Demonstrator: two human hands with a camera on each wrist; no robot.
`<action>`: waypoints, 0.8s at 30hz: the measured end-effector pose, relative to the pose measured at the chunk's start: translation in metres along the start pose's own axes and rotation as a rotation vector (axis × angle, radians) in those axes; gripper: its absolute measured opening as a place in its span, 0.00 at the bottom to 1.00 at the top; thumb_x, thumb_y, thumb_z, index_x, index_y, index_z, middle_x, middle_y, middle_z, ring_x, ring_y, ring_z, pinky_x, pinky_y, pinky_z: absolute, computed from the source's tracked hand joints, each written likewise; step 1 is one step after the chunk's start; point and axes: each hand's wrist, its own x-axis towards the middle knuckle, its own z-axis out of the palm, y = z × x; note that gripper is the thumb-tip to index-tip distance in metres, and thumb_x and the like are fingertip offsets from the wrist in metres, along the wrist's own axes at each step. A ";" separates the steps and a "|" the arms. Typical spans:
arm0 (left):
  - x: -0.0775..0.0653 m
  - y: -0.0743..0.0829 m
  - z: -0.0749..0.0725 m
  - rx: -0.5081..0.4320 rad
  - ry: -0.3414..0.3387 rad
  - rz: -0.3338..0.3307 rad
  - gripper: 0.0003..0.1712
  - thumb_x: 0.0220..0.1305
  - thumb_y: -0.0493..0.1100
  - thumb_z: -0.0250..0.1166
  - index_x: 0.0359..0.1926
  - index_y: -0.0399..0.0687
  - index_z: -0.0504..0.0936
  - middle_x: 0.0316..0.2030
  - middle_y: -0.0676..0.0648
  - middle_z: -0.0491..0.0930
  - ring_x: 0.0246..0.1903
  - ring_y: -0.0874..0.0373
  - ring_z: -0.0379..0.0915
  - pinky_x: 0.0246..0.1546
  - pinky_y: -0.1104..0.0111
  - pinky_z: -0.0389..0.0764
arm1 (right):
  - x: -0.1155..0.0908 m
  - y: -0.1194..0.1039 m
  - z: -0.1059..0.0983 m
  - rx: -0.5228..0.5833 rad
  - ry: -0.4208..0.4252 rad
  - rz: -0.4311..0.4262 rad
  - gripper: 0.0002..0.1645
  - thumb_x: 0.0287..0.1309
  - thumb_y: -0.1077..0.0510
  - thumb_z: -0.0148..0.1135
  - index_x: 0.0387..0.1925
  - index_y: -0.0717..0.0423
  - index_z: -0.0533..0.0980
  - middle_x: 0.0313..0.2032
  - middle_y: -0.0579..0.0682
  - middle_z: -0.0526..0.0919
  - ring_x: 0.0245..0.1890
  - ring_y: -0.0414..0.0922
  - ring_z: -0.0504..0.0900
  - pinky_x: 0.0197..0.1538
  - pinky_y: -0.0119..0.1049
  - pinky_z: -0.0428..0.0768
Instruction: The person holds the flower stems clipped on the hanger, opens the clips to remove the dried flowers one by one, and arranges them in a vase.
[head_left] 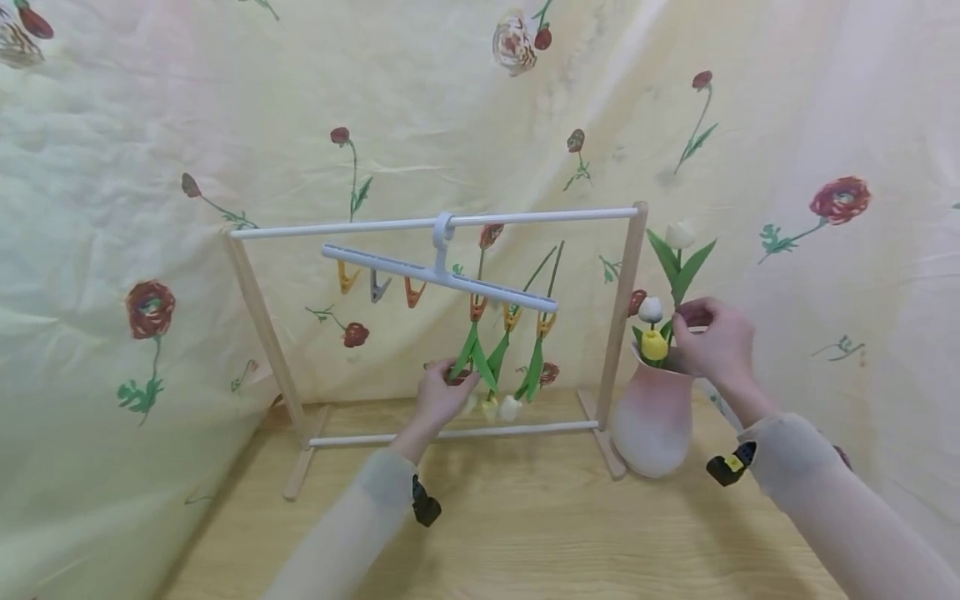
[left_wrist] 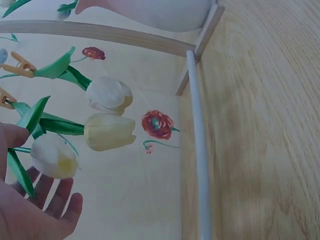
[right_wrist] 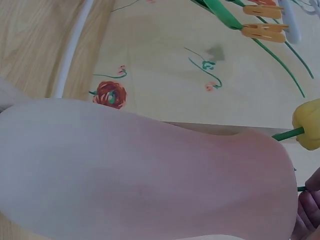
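My right hand (head_left: 716, 346) pinches the green stem of a white tulip (head_left: 680, 235) at the mouth of a pink-and-white vase (head_left: 652, 421). The stem's lower end is hidden. A yellow tulip (head_left: 654, 344) and another white tulip (head_left: 651, 310) stand in that vase. My left hand (head_left: 444, 393) is beside the leftmost of three tulips hanging head down from a clip hanger (head_left: 390, 265). In the left wrist view, its fingers spread loosely behind that white bloom (left_wrist: 54, 156), thumb near the leaves. A cream tulip (left_wrist: 110, 132) and a second white one (left_wrist: 109, 95) hang alongside.
The hanger hooks over the top bar (head_left: 540, 217) of a wooden-legged rack and tilts down to the right. Bare clips, including a grey one (head_left: 378, 287), hang on its left half. A lower bar (head_left: 525, 430) crosses above the wooden table (head_left: 525, 533). Floral cloth (head_left: 420, 100) hangs behind.
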 end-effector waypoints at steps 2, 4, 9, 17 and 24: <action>0.000 0.000 0.000 -0.003 0.021 0.018 0.16 0.70 0.46 0.71 0.54 0.43 0.86 0.46 0.41 0.90 0.45 0.50 0.88 0.66 0.49 0.81 | -0.002 0.000 0.002 -0.003 -0.023 -0.007 0.18 0.71 0.52 0.61 0.48 0.64 0.83 0.43 0.63 0.89 0.37 0.44 0.85 0.34 0.14 0.72; -0.001 0.000 0.000 -0.009 0.046 0.037 0.12 0.70 0.45 0.71 0.48 0.43 0.88 0.41 0.41 0.91 0.39 0.53 0.87 0.75 0.47 0.72 | -0.004 0.000 0.005 -0.003 -0.034 -0.025 0.17 0.70 0.54 0.62 0.48 0.65 0.83 0.42 0.64 0.89 0.39 0.52 0.87 0.34 0.13 0.72; -0.004 0.002 -0.003 -0.010 0.083 0.063 0.09 0.68 0.44 0.73 0.43 0.43 0.90 0.36 0.43 0.91 0.33 0.56 0.84 0.79 0.45 0.63 | -0.009 -0.002 0.008 0.019 -0.059 -0.018 0.19 0.64 0.61 0.60 0.53 0.68 0.81 0.46 0.67 0.88 0.45 0.62 0.89 0.40 0.19 0.83; -0.005 0.006 -0.003 -0.016 0.048 0.050 0.10 0.65 0.44 0.75 0.44 0.44 0.91 0.36 0.44 0.91 0.34 0.54 0.86 0.81 0.42 0.57 | -0.009 -0.010 0.000 0.127 0.046 0.065 0.36 0.61 0.64 0.59 0.71 0.65 0.69 0.69 0.66 0.76 0.70 0.65 0.74 0.72 0.62 0.75; -0.010 0.013 -0.001 -0.059 0.008 0.071 0.09 0.64 0.42 0.76 0.44 0.44 0.91 0.37 0.44 0.92 0.36 0.54 0.88 0.82 0.39 0.50 | -0.001 -0.035 0.000 0.167 0.323 -0.139 0.32 0.53 0.66 0.60 0.63 0.62 0.77 0.61 0.62 0.79 0.65 0.56 0.75 0.70 0.39 0.74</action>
